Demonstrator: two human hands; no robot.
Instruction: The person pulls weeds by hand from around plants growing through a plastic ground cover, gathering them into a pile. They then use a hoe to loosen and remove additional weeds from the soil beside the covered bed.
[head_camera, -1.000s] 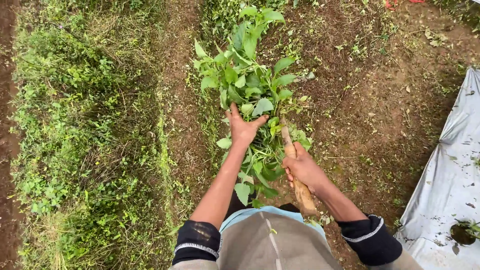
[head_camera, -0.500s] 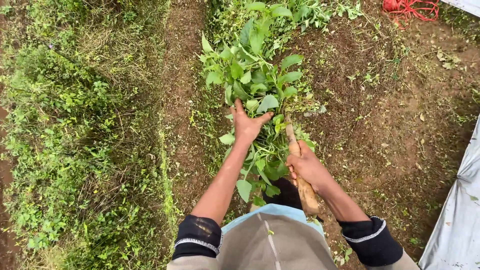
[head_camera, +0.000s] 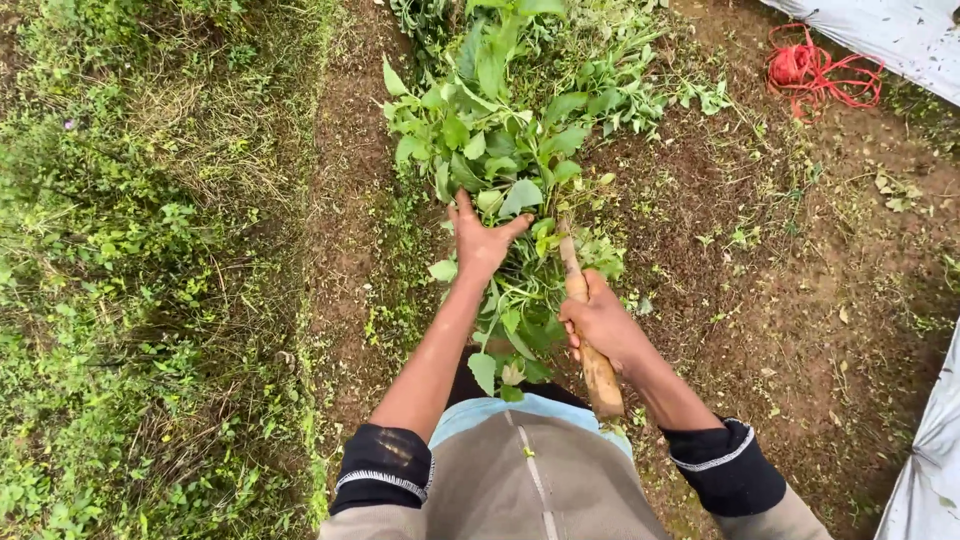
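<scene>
no packages, labels, signs or screens show anywhere in this view.

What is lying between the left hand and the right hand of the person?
In the head view, green stems and leaves of the leafy plant bunch fill the gap between the left hand and the right hand, which holds a wooden handle.
</scene>
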